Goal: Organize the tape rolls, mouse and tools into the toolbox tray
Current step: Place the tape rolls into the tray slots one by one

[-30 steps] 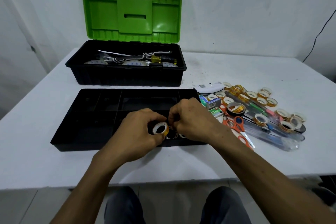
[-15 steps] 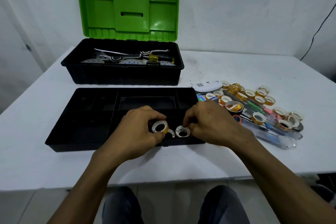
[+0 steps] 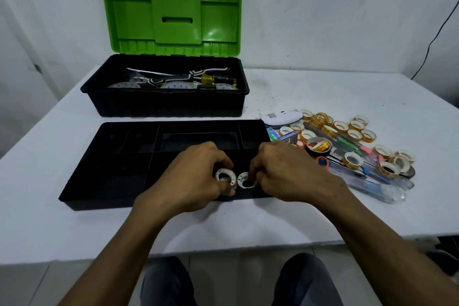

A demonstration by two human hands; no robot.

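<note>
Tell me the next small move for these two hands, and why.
The left hand grips a tape roll, the right hand pinches a second roll, both over the tray's near compartment. Probably lower them in and let go; loose rolls wait on the table.
</note>
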